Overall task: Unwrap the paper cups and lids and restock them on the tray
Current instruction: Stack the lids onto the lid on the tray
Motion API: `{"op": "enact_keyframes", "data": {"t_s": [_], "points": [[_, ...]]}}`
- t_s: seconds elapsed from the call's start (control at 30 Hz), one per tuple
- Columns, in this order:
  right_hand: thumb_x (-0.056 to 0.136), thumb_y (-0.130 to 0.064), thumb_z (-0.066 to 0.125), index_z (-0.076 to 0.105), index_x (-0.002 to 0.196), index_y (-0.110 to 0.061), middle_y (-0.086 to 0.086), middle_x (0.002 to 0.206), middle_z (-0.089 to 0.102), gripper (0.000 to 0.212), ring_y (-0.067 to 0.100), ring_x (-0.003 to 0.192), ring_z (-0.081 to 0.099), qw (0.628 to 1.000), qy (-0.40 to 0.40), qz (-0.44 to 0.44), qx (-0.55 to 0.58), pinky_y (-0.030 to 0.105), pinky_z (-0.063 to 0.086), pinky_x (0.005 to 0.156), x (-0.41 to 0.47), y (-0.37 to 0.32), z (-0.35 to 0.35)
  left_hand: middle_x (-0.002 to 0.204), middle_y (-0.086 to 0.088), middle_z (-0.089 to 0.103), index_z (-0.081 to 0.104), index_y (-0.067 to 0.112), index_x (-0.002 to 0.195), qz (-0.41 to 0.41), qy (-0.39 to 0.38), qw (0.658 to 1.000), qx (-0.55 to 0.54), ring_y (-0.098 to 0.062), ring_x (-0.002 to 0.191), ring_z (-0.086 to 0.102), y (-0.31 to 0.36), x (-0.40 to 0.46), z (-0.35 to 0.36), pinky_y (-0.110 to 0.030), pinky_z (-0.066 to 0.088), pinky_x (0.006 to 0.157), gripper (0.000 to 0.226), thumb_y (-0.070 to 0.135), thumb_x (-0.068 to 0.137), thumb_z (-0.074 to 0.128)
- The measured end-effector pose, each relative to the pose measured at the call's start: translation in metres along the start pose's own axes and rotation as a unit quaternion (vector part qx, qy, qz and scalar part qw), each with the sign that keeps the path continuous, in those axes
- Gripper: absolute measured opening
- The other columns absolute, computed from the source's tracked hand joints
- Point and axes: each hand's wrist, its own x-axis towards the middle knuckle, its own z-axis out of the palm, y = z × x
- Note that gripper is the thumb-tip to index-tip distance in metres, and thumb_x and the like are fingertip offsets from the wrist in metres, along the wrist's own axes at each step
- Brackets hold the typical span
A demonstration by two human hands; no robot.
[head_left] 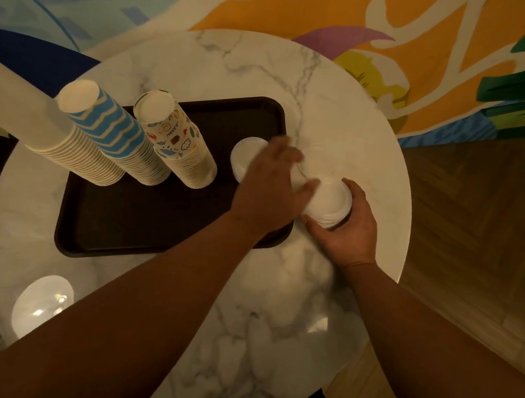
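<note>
We are looking down on a round marble table, and a dark tray is sitting on its left half. Three tall stacks of upturned paper cups are standing along the tray's far-left side: a plain white stack, a blue-striped stack and a stack with little cartoon prints. A stack of white lids is sitting on the tray just right of them. Our right hand is gripping a second lid stack just off the tray's right edge, fingers curled round its side. Our left hand is reaching in beside it, blurred, thumb touching the top of that stack; we cannot tell whether those fingers are pinching anything. Down at the near-left edge of the table, a wrapped white bundle is lying well apart from the hands.
</note>
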Motion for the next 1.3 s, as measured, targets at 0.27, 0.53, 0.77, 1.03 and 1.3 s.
{"op": "enact_keyframes", "data": {"t_s": [0.27,0.53,0.77,1.03,1.3], "points": [[0.059,-0.065,0.058,0.043,0.140,-0.021,-0.001,0.137,0.052,0.094,0.010,0.118,0.048,0.997,0.003,0.044,0.068,0.027,0.038,0.103,-0.002,-0.004,0.001,0.140,-0.006,0.049,0.046,0.014,0.139,0.057,-0.180,0.981,0.046,-0.023,0.126,0.045,0.020,-0.002,0.016,-0.034,0.033,0.106,0.075,0.047,0.077,0.074],[0.058,-0.067,0.061,0.044,0.139,-0.020,0.001,0.136,0.054,0.095,0.015,0.120,0.051,0.997,-0.005,0.032,0.065,0.029,0.039,0.104,-0.001,-0.005,0.001,0.139,-0.005,0.051,0.050,0.014,0.135,0.067,-0.128,0.989,0.014,-0.021,0.128,0.045,0.018,-0.008,0.014,-0.029,0.031,0.106,0.067,0.043,0.079,0.073],[0.061,-0.049,0.085,0.042,0.141,-0.019,0.003,0.140,0.051,0.096,0.016,0.125,0.049,1.000,-0.005,0.005,-0.002,0.024,0.035,0.104,0.001,-0.001,0.000,0.133,-0.015,0.054,0.058,0.009,0.122,0.002,0.064,0.997,0.039,-0.031,0.125,0.048,-0.004,-0.003,-0.005,-0.043,0.037,0.107,0.059,0.049,0.078,0.067],[0.061,-0.050,0.082,0.041,0.142,-0.017,0.005,0.141,0.050,0.097,0.022,0.128,0.048,1.000,-0.002,-0.007,-0.010,0.027,0.033,0.106,0.000,0.001,0.000,0.145,-0.013,0.040,0.049,0.015,0.125,-0.159,0.008,0.982,0.103,-0.029,0.133,0.040,-0.043,0.010,-0.010,-0.040,0.040,0.105,0.053,0.048,0.086,0.063],[0.063,-0.046,0.087,0.041,0.142,-0.017,0.005,0.141,0.050,0.096,0.021,0.128,0.048,1.000,0.000,-0.007,-0.013,0.025,0.033,0.106,0.000,0.002,0.001,0.154,-0.019,0.025,0.053,0.012,0.126,-0.138,0.020,0.982,0.127,-0.037,0.143,0.023,-0.036,0.005,-0.010,-0.047,0.026,0.113,0.058,0.051,0.084,0.064]]}}
